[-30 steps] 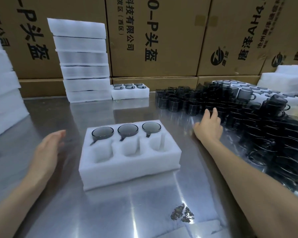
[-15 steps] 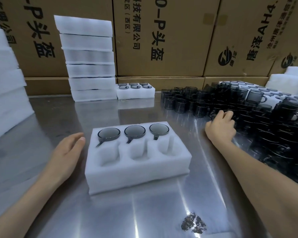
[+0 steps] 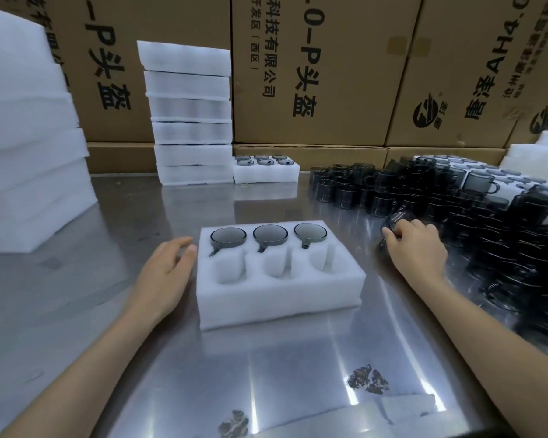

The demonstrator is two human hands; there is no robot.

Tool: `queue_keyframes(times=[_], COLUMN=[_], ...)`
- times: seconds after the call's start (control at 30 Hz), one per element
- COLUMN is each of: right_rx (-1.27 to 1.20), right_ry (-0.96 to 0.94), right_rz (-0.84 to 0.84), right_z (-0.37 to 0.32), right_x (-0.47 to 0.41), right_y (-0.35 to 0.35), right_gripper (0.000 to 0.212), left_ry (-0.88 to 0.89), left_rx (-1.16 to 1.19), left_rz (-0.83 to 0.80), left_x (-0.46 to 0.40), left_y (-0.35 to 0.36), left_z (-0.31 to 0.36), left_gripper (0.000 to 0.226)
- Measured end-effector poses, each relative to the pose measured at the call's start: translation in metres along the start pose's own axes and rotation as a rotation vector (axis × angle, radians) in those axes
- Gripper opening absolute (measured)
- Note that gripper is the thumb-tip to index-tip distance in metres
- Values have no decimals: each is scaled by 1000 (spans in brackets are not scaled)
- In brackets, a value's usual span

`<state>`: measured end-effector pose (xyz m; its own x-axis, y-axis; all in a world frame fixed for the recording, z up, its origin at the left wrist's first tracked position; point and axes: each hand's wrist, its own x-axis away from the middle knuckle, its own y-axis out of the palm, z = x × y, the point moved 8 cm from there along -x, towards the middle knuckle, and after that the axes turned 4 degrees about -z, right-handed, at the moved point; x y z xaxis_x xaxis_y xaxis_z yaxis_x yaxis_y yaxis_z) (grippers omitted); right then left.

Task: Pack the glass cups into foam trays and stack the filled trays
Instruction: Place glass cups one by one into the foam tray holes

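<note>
A white foam tray (image 3: 276, 298) lies in the middle of the steel table. Its far row holds three smoky glass cups (image 3: 270, 234); the three near pockets hold nothing. My left hand (image 3: 165, 273) is open, fingertips touching the tray's left side. My right hand (image 3: 416, 248) has its fingers curled round a dark glass cup (image 3: 396, 218) at the near edge of the large crowd of loose cups (image 3: 456, 197) on the right.
A stack of filled foam trays (image 3: 190, 115) stands at the back, with one filled tray (image 3: 266, 173) beside it. More foam (image 3: 29, 147) is piled at the left and at the far right (image 3: 538, 156). Cardboard boxes (image 3: 323, 71) wall off the back.
My left hand has moved right up to the tray's side. My right hand has reached into the loose cups and curled round one.
</note>
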<state>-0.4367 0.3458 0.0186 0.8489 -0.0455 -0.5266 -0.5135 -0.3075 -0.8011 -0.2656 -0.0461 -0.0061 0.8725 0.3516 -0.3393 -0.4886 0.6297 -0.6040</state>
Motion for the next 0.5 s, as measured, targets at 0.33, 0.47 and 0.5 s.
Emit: queue_keyframes(times=[0.33,0.47,0.5], right_rx=[-589,-738,-758], right_ry=[-90,-271,-300], right_rz=[290,363,341], right_z=[-63,-125,-141], right_x=[40,60,64], right_y=[-76,-108,-109], right_gripper=[40,36,34], left_ry=[131,308,348], left_rx=[127,62,52], left_rz=[129,106,96], left_x=[12,22,25], left_y=[-10,-14,-14], left_z=[31,61,68], left_gripper=[23,32,34])
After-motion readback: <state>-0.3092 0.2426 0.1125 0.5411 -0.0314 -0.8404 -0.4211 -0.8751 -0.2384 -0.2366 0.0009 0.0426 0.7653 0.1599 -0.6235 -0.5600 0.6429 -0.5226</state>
